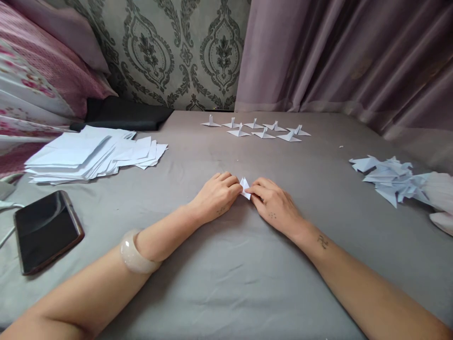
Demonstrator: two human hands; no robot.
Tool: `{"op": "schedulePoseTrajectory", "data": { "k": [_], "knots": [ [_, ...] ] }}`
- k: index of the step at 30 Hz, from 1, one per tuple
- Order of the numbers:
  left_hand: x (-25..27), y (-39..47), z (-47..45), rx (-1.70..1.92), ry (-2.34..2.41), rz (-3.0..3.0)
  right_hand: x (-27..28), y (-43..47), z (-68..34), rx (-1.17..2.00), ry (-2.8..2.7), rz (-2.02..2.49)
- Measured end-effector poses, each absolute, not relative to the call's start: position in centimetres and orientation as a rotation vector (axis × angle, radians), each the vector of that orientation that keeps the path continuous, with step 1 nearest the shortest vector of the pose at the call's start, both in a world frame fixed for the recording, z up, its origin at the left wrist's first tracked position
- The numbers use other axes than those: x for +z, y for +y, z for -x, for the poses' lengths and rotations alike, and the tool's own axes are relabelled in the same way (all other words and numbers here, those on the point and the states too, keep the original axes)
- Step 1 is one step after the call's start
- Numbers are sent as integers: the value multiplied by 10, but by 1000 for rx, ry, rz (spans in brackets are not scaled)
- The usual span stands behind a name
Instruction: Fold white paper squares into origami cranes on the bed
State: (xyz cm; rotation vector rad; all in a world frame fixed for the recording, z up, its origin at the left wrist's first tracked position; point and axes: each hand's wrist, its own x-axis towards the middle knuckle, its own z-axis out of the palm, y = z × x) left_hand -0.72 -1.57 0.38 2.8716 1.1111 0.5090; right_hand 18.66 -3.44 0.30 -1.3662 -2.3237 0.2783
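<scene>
Head camera gives me the small folded paper (245, 190) in the middle of the view, just above the grey cloth (226, 293) or resting on it; which of the two, I cannot tell. It stands with two narrow points upward, between my hands. My left hand (220, 196) has its fingers curled close together and grips the left edge; its thumb is hidden from me. My right hand (275, 204) pinches the right side with almost no gap, and the index fingertip lies on the front of the paper.

Beyond the hands, eight folded paper figures (254, 124) stand in two rows, five at the back and three nearer. To the left there is a pile of white paper sheets (71, 151), and nearer a dark phone (49, 231) lies face up. A black folded item (127, 112) is behind the sheets. Far to the right, more folded papers (392, 179) lie in a loose heap. At the back I see a patterned wall (184, 52) and a mauve curtain (318, 56).
</scene>
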Motion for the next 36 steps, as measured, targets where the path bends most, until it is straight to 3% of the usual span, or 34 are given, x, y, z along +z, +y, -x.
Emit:
{"op": "schedulePoseTrajectory", "data": {
  "k": [10,36],
  "knots": [
    [2,-10,5,696,1292,-2175,6,-22,-189,796,-1945,1492],
    [8,1,3,593,1383,-1741,5,-10,-184,861,-1819,1674]
  ]
}}
